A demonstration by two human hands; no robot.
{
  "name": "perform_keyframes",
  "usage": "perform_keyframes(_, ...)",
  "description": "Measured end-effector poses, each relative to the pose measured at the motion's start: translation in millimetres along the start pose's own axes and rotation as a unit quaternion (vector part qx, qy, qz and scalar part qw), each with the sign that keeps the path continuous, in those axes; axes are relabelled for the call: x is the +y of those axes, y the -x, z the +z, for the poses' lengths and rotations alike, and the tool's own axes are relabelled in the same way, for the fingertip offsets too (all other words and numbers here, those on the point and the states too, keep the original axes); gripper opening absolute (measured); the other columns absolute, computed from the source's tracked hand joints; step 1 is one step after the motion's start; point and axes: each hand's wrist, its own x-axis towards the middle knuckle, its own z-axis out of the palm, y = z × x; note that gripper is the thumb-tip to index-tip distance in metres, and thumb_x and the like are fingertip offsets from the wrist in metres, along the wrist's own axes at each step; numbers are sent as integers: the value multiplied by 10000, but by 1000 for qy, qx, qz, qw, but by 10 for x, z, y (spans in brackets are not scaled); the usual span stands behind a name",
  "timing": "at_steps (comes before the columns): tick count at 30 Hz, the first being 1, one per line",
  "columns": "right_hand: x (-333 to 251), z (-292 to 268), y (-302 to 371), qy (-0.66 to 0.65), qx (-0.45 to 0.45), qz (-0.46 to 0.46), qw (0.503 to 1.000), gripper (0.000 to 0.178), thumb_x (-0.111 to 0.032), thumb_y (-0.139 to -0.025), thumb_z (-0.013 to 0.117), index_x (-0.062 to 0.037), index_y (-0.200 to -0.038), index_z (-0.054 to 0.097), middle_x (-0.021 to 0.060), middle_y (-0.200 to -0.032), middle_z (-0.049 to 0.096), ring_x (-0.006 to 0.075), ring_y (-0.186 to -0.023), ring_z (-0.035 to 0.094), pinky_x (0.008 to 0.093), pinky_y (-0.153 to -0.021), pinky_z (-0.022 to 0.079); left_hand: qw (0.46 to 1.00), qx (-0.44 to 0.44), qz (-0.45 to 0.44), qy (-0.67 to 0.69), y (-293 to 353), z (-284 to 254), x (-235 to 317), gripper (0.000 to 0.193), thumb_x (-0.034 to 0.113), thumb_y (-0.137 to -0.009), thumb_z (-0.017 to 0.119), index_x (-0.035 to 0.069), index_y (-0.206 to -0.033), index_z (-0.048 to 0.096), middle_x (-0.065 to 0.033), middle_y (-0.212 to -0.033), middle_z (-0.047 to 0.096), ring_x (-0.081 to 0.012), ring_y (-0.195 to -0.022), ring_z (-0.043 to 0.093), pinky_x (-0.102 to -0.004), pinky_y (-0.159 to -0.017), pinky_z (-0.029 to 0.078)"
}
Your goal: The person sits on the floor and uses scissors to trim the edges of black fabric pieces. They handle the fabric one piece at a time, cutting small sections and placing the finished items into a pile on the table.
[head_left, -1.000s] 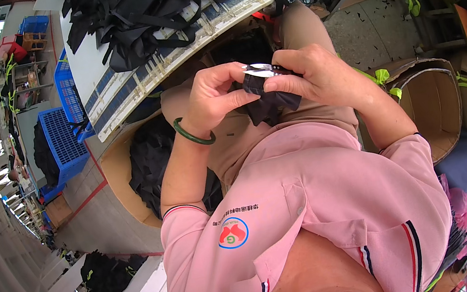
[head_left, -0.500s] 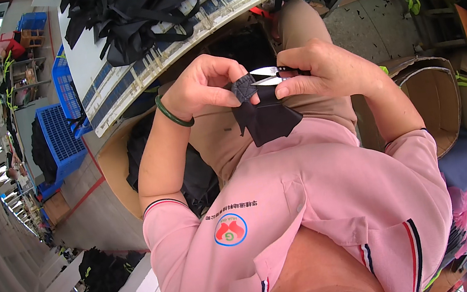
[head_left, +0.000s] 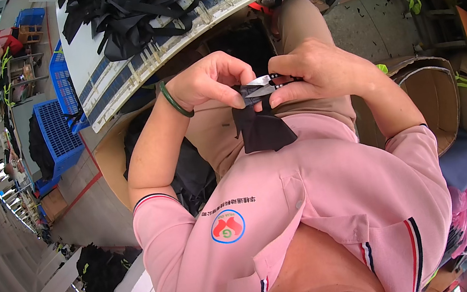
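Between the fingers of my left hand [head_left: 214,82] is the upper end of a black fabric piece [head_left: 267,131], whose loose part hangs down above my lap. My right hand [head_left: 310,75] grips a pair of thread snips [head_left: 264,85] with bright blades and a dark handle. Their blades point left and lie against the fabric's stitched end, close to my left fingertips. The blades look nearly together; whether a thread is between them is too small to tell. A green bangle [head_left: 175,100] circles my left wrist.
A heap of black fabric pieces [head_left: 137,10] covers part of the worktable [head_left: 94,82] ahead. Blue plastic crates [head_left: 63,136] stand at the left. A curved cardboard box [head_left: 430,100] is at my right, and black material [head_left: 189,173] lies beside my left leg.
The snips' blades have come closer together and moved slightly left, over the fabric's stitched end. The hanging fabric has swung a little left and lower.
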Motion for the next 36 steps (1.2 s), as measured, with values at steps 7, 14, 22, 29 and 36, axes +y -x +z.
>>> perform_keyframes(7,39,-19,0,26,-19,8,999,464,-462,-828,648,-26,-699,556,134,-539,530,353,-525,534,406,-495,400,1000,17,-23,9,12,47,31,198,25,-672,706,-62,-840,647,-154,-881,690,-188,-832,642,-277,-775,482)
perform_keyframes(14,11,-18,-63,6,-37,-14,999,467,-448,-848,637,-20,-684,552,150,-527,504,352,-526,526,407,-497,391,998,14,-59,-8,-27,65,39,212,-13,-655,687,-70,-855,650,-156,-881,681,-211,-814,660,-283,-777,497)
perform_keyframes(22,149,-43,14,-31,33,52,998,400,-346,-822,713,9,-754,542,130,-555,469,257,-472,425,355,-467,351,994,107,14,-31,23,92,20,164,-6,-753,662,-40,-913,652,-118,-922,692,-148,-854,645,-252,-802,490)
perform_keyframes(29,15,203,0,90,193,70,975,431,-404,-792,713,-34,-722,505,88,-605,598,303,-534,587,371,-490,452,897,371,216,-107,-92,257,-175,176,-27,-795,632,-40,-971,634,-132,-1003,674,-167,-894,641,-296,-833,503)
perform_keyframes(36,-1,234,-72,130,219,49,966,432,-411,-781,720,-46,-730,496,66,-616,607,283,-518,592,361,-473,461,879,374,265,-132,-96,340,-181,167,-53,-814,626,-41,-981,634,-132,-993,677,-170,-912,640,-311,-865,498)
